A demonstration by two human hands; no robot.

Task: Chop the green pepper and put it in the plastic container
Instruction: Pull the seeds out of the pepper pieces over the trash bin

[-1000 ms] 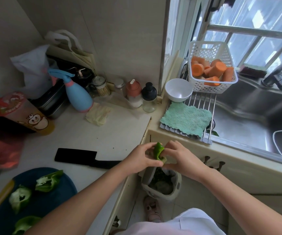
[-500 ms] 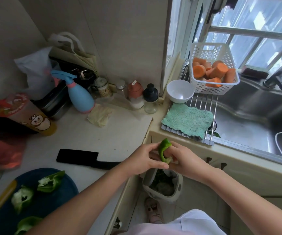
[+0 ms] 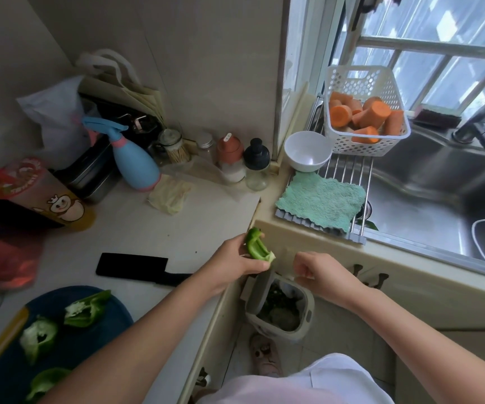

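Cramped kitchen corner: pale counter [image 3: 148, 228] on the left, steel sink [image 3: 439, 199] under the window on the right. Left hand [image 3: 234, 259] pinches a green pepper piece [image 3: 257, 248] between thumb and curled fingers, held past the counter edge, over the open waste bin [image 3: 280, 309] on the floor. Probably so pith and seeds drop in the bin, not on the counter. Right hand [image 3: 321, 271] is just beside, apart from the pepper, fingers curled in. It may pinch a pale scrap, too small to tell.

Three more pepper pieces [image 3: 85, 309] lie on the blue cutting board [image 3: 113, 325] lower left, not yet chopped. Black cleaver [image 3: 132, 266] lies flat on the counter between board and hands, unheld. White plastic basket [image 3: 349, 80] with carrot chunks [image 3: 377, 112] sits on the rack [image 3: 349, 167] over the sink, well apart from the board; likely the container meant. White bowl [image 3: 307, 151] and green cloth [image 3: 320, 201] lie between counter and basket, so the carry likely passes over them. Spray bottle [image 3: 133, 158], jars [image 3: 174, 145] and printed cup [image 3: 43, 196] crowd the back.
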